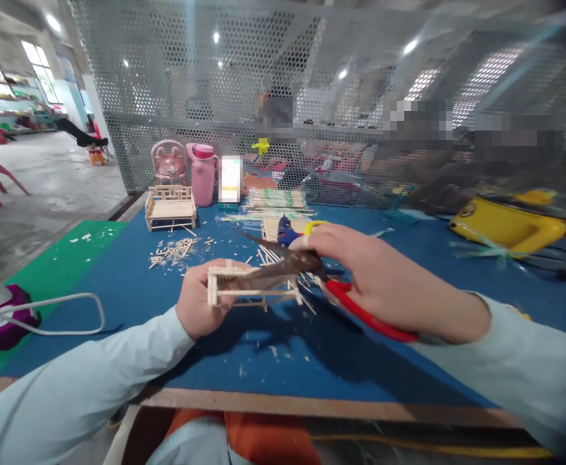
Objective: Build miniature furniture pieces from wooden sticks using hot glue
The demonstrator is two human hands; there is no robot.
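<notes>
My left hand point(199, 300) is closed round one end of a small stick frame point(258, 292), built from thin pale wooden sticks and held just above the blue table. In my right hand point(375, 271) is a pair of scissors point(344, 300) with red handles and dark, spread blades. One blade lies across the stick frame and the other points up and left over it. Whether the blades touch a stick, I cannot tell. Behind my left hand lies a pile of short stick pieces point(174, 250). A finished-looking miniature stick bench point(170, 210) stands farther back.
At the back are a pink bottle point(203, 175), a pink bear-shaped item point(168, 161), a phone-like screen point(230, 179) and bundled sticks point(276, 199). A blue tool point(287, 230) lies beyond the scissors. A yellow case point(510, 226) sits right; a purple power strip point(6, 320) with a white cable sits left.
</notes>
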